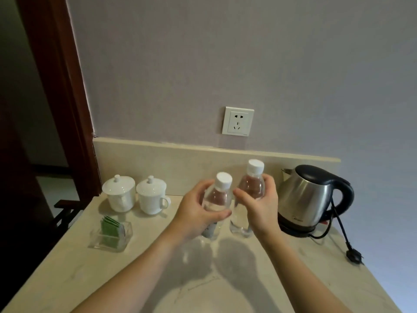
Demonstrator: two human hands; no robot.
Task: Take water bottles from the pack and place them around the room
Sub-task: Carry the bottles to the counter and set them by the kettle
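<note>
Water bottles (217, 199) upright on counter (67, 267), side by side, fingers (203, 186) wrapped round each.

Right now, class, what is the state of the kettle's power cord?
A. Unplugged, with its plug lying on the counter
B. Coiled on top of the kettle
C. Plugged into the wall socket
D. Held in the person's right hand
A: the wall socket has nothing in it, and the kettle cord runs down to a black plug lying on the counter.
</note>
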